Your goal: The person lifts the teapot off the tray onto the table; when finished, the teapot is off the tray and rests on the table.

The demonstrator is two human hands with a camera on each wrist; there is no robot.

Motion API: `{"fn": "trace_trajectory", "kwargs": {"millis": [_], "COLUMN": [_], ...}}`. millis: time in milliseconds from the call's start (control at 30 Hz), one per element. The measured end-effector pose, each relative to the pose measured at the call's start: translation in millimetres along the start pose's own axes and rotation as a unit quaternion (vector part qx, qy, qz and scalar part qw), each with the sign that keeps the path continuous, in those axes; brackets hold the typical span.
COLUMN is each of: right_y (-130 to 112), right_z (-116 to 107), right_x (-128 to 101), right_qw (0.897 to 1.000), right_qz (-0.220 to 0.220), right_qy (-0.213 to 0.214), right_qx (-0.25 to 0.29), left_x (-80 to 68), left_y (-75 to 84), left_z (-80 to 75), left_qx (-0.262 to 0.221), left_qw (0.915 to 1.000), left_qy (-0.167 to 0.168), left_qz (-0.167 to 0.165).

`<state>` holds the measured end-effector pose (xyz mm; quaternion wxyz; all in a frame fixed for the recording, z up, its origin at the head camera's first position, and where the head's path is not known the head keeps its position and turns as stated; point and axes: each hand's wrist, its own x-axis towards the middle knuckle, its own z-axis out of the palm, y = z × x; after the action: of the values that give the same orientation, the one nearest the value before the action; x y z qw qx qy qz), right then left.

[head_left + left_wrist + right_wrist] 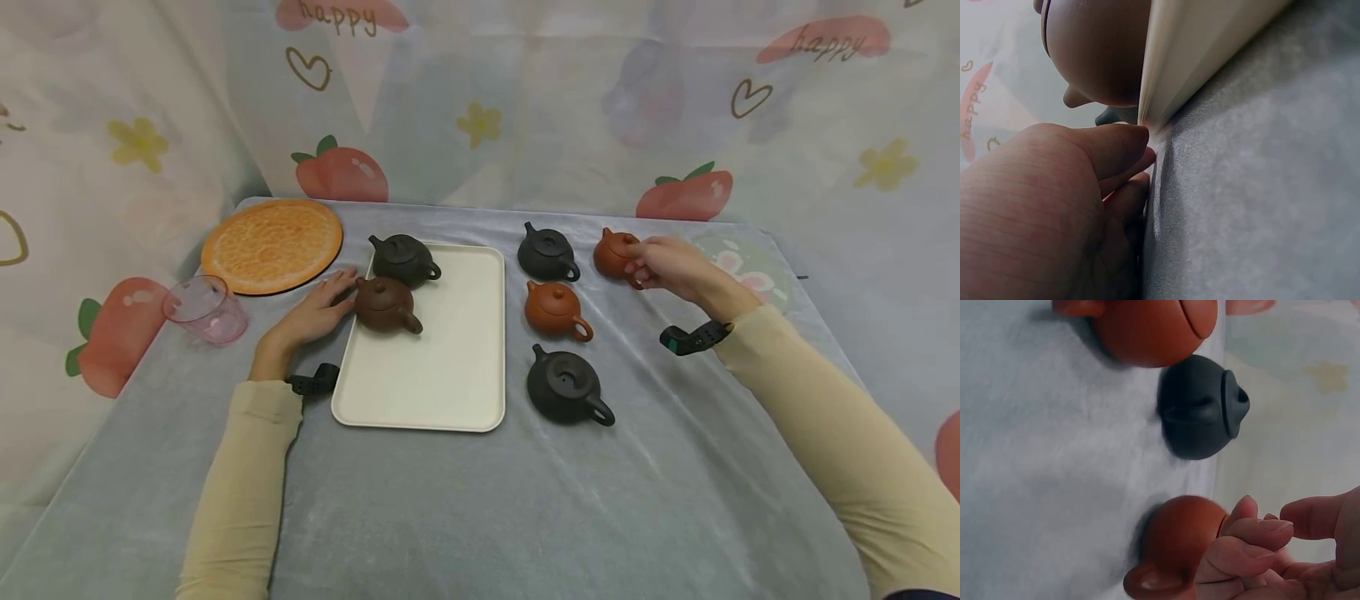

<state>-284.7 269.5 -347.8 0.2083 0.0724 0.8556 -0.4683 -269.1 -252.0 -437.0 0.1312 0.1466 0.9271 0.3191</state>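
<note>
On the cream tray (pixel 450 367) two teapots already stand at its far left corner: a dark pot (pixel 403 259) behind and a brown pot (pixel 384 305) in front, close together. Judged from this layout, the loading is partly done: four pots remain on the cloth to the right of the tray, namely a black pot (pixel 547 253) nearest the far right corner of the tray, an orange pot (pixel 556 310) in front of that, a large black pot (pixel 566 387) level with the tray's near half, and a red-orange pot (pixel 615 252) farthest right. The right hand (pixel 670 265) has its fingers curled over the top of the red-orange pot, which appears to sit on the cloth. The left hand (pixel 318 310) lies flat on the cloth just left of the tray, fingers extended and relaxed, tips at the tray rim beside the brown pot; it holds nothing. Limits of view: the left wrist view shows only the hand, the tray edge and the brown pot's underside. The right wrist view cuts off the orange pot, and the palm hides how firmly the lid area is gripped.
</note>
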Motion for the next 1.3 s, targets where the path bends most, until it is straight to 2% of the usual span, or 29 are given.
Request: {"fn": "trace_trajectory", "kwargs": {"millis": [267,533,700,967,1300], "right_y": [-22,-45,-63,-85,-101], "right_z": [18,38,52,80,115], "right_x": [6,17,21,31,43], "right_qw": [0.999,0.998,0.997,0.996,0.995], "right_qz": [-0.007,0.002,-0.005,-0.013,-0.019], "right_qy": [-0.027,-0.059,-0.078,-0.088,-0.101], "right_qx": [-0.023,-0.003,-0.011,-0.017,-0.016], "left_x": [0.6,0.6,0.2,-1.5,2.0], "left_y": [-0.7,1.5,1.2,-2.4,-5.7], "left_z": [-0.5,-0.6,-1.0,-0.6,1.0], "left_qx": [-0.003,-0.007,-0.010,-0.010,-0.002], "left_qw": [1.0000,0.9998,0.9999,0.9999,0.9999], "left_qy": [0.001,0.007,0.006,0.011,0.014], "left_qz": [-0.001,0.014,0.005,0.003,0.006]}}
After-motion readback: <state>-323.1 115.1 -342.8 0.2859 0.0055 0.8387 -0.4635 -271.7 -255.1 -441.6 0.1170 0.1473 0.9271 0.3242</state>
